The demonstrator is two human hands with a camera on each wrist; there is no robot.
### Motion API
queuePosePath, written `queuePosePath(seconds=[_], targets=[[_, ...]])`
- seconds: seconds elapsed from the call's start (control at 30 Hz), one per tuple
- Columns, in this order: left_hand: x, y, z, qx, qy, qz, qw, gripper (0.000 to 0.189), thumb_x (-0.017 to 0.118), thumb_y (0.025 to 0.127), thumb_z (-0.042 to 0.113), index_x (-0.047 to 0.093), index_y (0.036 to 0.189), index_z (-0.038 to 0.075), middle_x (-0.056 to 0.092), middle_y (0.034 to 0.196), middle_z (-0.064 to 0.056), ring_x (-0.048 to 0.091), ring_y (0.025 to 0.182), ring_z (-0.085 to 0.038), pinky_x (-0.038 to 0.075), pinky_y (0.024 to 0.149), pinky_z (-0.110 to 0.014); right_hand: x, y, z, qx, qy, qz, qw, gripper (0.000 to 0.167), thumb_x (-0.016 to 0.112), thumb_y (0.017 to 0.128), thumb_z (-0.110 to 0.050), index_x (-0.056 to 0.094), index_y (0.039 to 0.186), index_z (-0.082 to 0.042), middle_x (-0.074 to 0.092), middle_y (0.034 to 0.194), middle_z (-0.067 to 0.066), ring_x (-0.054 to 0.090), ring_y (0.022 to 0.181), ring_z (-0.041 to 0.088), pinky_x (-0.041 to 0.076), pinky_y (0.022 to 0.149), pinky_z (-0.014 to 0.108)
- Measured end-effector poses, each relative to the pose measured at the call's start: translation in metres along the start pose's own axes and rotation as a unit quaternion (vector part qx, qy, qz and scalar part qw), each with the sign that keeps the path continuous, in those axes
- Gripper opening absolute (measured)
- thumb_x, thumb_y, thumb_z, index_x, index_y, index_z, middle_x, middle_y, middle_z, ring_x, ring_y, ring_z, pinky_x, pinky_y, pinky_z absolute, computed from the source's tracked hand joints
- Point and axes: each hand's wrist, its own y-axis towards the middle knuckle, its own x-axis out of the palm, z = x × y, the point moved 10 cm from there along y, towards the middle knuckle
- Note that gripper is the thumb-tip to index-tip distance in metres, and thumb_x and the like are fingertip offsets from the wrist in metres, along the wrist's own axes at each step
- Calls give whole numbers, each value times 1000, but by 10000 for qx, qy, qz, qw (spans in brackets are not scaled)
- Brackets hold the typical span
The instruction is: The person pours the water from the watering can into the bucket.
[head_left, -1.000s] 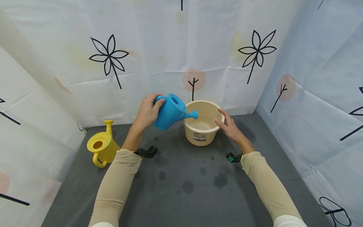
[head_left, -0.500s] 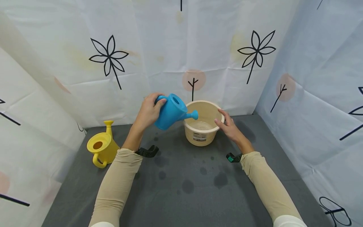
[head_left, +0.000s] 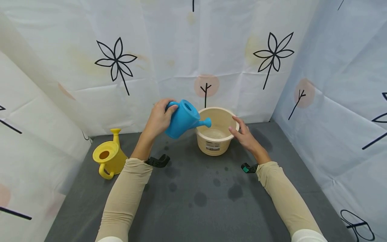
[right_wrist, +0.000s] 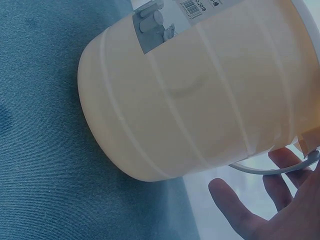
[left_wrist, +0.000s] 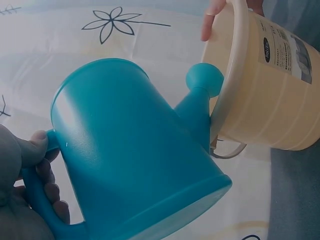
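Note:
My left hand (head_left: 158, 117) grips the handle of a blue watering can (head_left: 182, 119). The can is held in the air, tilted with its spout over a cream bucket (head_left: 213, 146). In the left wrist view, the blue can (left_wrist: 125, 145) fills the middle, its round spout head beside the bucket's rim (left_wrist: 237, 65). My right hand (head_left: 245, 137) holds the right side of that rim, with fingertips reaching over it. The bucket's bottom looks shiny; no stream from the spout can be made out. In the right wrist view, fingers (right_wrist: 282, 187) lie near the bucket's grey handle (right_wrist: 265, 171).
On the left of the dark grey table (head_left: 217, 208) stands a yellow watering can (head_left: 113, 156), close to my left forearm. Dark wet-looking spots mark the cloth. Printed white sheets (head_left: 169, 40) enclose the back and sides, right behind the bucket.
My left hand and the blue watering can have shifted very slightly to the right, the tilt staying about the same. The right hand and bucket have not moved.

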Motion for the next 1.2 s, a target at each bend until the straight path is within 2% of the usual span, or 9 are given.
queuePosePath(seconds=[0.17, 0.4, 0.7, 0.87, 1.03, 1.2], targets=[[0, 1, 2, -9, 77, -11, 10000, 39, 48, 110, 23, 53, 142, 2, 52, 142, -22, 49, 132, -39, 36, 121, -49, 0, 0, -1, -22, -13, 6, 10000, 68, 48, 108, -22, 12, 164, -5, -2, 167, 28, 5, 153, 48, 44, 112, 66], [0, 2, 5, 30, 125, 6, 9999, 37, 49, 110, 23, 56, 139, 2, 55, 137, -23, 51, 127, -40, 40, 116, -51, -1, 1, 1, 8, 29, 14, 10000, 68, 48, 108, -22, 13, 164, -6, -2, 167, 28, 2, 153, 46, 44, 113, 63], [1, 3, 3, 0, 111, 15, 9999, 37, 50, 109, 25, 57, 138, 4, 55, 138, -21, 52, 128, -38, 43, 113, -50, 0, -1, -2, -7, -5, 10, 10000, 67, 47, 108, -22, 13, 164, -6, -2, 167, 28, 7, 152, 48, 44, 112, 66], [0, 3, 3, -46, 155, -7, 9999, 35, 51, 109, 23, 58, 137, 5, 56, 137, -21, 53, 126, -38, 45, 110, -52, 1, 7, 10, -30, 155, -16, 9999, 70, 49, 108, -21, 12, 164, -7, -5, 166, 29, 6, 152, 49, 41, 113, 68], [0, 3, 6, 19, 185, -32, 9998, 36, 50, 109, 25, 58, 138, 5, 56, 138, -21, 53, 128, -38, 46, 110, -51, -1, 18, 32, -117, 9, 113, 9999, 70, 49, 108, -30, 11, 166, -15, -3, 168, 23, 9, 153, 46, 45, 111, 66], [1, 4, 7, 42, 231, -36, 9997, 37, 50, 109, 26, 57, 138, 4, 56, 139, -21, 53, 129, -38, 45, 112, -50, -2, 20, 37, -173, -96, 138, 9997, 70, 48, 108, -34, 11, 166, -19, -3, 170, 20, 6, 155, 43, 46, 112, 64]])
